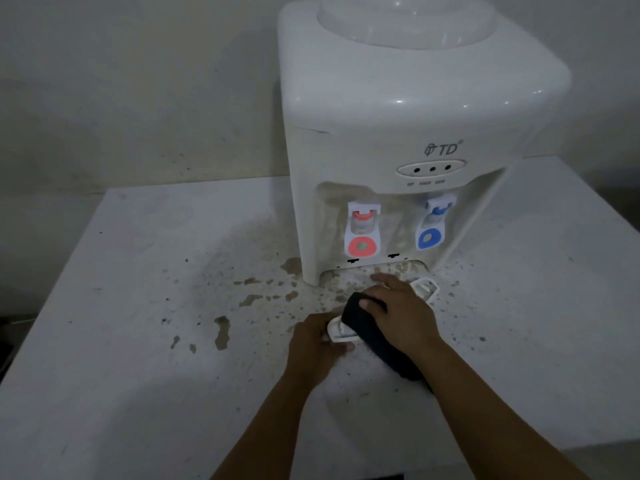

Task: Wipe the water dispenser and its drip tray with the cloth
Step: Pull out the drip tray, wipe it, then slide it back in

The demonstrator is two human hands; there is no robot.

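Water dispenser (398,133): white tabletop unit, standing upright at the back of the white counter (138,271), against the wall. Front recess carries 2 taps: a red tap (362,230) on the viewer's left and a blue tap (432,225) on the viewer's right. 3 small indicator lights sit in an oval panel below the "TD" mark. The recess wall behind the taps shows brownish spotting.

Drip tray (341,336): white, out of its slot, lying on the counter just in front of the dispenser base. Only its near-left corner and its far-right end are visible; the middle is covered by cloth and hand.

Left hand (317,344): fingers curled round the near-left edge of the drip tray, gripping it.

Right hand (401,311): lies on top of the tray, thumb and fingers closed on the black cloth (372,336), pressing it against the tray. The free end of the cloth trails toward the viewer under the right forearm.

Counter surface: brown stains (221,332) and fine speckling spread in front of and to the viewer's left of the dispenser, densest at the base opening.
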